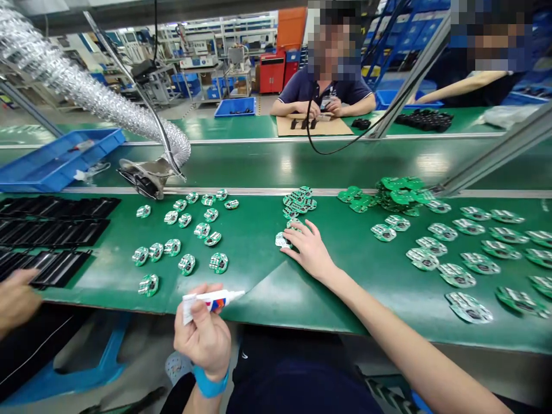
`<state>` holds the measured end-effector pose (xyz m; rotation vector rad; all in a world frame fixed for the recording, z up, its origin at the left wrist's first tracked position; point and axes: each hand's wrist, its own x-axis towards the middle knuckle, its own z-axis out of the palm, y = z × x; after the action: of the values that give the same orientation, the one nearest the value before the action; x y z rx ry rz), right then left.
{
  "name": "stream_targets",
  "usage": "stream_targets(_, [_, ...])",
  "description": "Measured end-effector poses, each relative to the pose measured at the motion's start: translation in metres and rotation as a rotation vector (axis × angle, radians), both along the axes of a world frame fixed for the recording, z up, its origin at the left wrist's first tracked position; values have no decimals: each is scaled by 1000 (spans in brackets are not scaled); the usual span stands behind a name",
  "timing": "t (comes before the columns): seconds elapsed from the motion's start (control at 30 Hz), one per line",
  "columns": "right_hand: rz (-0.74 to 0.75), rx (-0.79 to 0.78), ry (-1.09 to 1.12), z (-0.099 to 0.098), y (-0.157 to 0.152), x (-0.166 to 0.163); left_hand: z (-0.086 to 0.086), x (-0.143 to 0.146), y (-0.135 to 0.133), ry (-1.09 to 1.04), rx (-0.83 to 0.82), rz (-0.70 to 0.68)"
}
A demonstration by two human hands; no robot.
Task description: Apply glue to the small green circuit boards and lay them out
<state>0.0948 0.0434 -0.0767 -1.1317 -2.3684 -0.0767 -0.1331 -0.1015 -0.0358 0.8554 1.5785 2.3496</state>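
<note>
A white tube with a red and blue label and a pointed nozzle (pixel 215 299) is gripped in my left hand (pixel 202 333), above the front edge of the green table, its tip pointing right. My right hand (pixel 309 250) reaches onto the table, thumb and forefinger at either side of a small round circuit board (pixel 282 240). Part of that board is hidden by the fingers. Just beyond lies a cluster of similar boards (pixel 299 200). Several more boards (pixel 187 264) are spread out to the left, component side up.
Rows of boards (pixel 463 307) and a green pile (pixel 401 192) occupy the right side. Black parts (pixel 52 267) lie at left near another person's hand (pixel 17 299). A foil duct (pixel 107 109) hangs over the table. Two people sit across; a blue tray (pixel 43 178) stands back left.
</note>
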Motion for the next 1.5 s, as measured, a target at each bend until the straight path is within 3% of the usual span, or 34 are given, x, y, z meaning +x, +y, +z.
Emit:
stream_targets(0.17, [128, 30, 20, 2, -49, -10, -15, 19, 0, 95, -180, -136])
stream_targets(0.33, [146, -207, 189, -4, -76, -11, -25, 28, 6, 250, -245, -152])
stream_targets(0.53, [151, -279, 254, -11, -74, -8, -30, 28, 8, 289, -271, -136])
stream_targets(0.93, [239, -36, 263, 4, -78, -18, -47, 37, 17, 465, -207, -156])
stream_targets(1.17, [240, 11, 271, 6, -79, -18, -49, 43, 14, 577, -224, -227])
stream_targets(1.5, [226, 48, 280, 7, -80, -17, -50, 35, 20, 607, -197, -167])
